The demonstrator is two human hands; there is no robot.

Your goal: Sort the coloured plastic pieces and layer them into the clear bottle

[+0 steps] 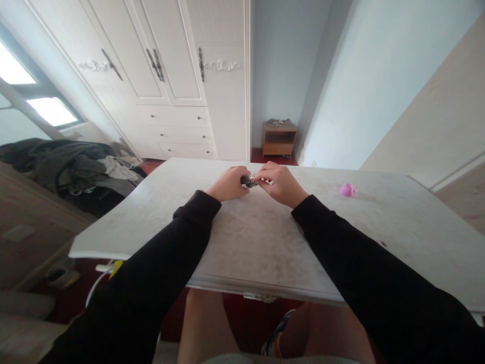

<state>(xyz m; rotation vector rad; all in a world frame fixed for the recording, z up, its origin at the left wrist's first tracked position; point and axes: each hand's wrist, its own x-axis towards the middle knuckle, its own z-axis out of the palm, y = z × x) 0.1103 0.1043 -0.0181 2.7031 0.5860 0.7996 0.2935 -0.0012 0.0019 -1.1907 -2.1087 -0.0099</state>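
Near the far edge of the white table (261, 242), my two hands meet over a small dark, shiny cylindrical object (249, 180). Its exact kind is too small and blurred to make out. My left hand (230, 184) is closed around its left part. From the other side, the fingertips of my right hand (279, 182) pinch its right end. Fingers cover much of the object, so its ends are partly hidden. To the right, apart from both hands, a small pink-purple item (347, 190) with a pale pink loop lies on the table.
A white wardrobe (227, 116) stands beyond the table. Dark clothes (76, 167) are heaped at the left. A small wooden nightstand (279, 148) stands at the back by the wall. A white cable (96, 285) hangs under the table's left front edge.
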